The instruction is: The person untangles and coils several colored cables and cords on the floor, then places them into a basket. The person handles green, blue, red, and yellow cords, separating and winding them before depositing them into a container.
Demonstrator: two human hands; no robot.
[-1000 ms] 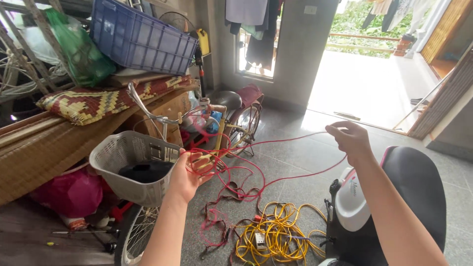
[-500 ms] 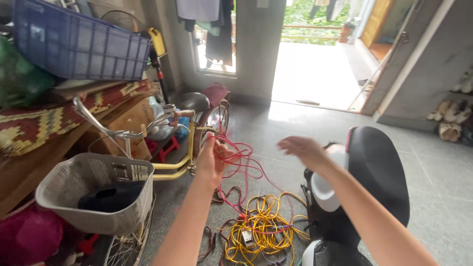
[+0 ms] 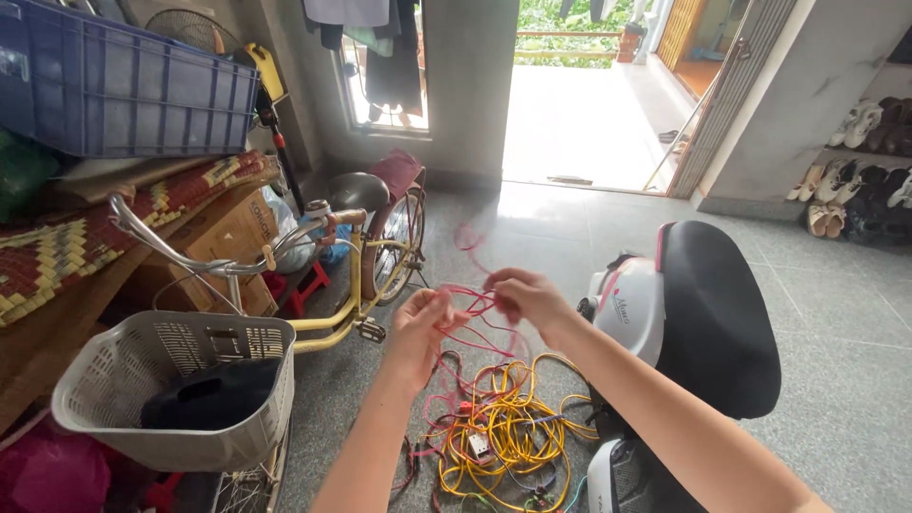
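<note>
Two hands are seen close together at the centre of the frame, both closed on the same red wire (image 3: 472,306). The left hand (image 3: 418,332) is held palm-up with loops of the wire gathered in its fingers; the right hand (image 3: 524,296) is pinched on a strand just beside it. A blurred loop of the wire is seen above the hands, and further lengths trail down to the floor (image 3: 836,380).

Below the hands, at the lower centre of the frame, a tangled heap of yellow cable (image 3: 513,437) lies on the floor, with red strands running through it. A yellow bicycle (image 3: 351,285) with a grey basket (image 3: 180,389) is noted at the left, under a blue crate (image 3: 123,85) at the upper left. A black and white scooter (image 3: 684,323) stands at the right.

The step in hand is judged to be the coiling of the red wire into the left hand. For the next turn, a fresh length would have to be drawn up from the floor, and it is judged that the red strands may catch in the yellow cable.
</note>
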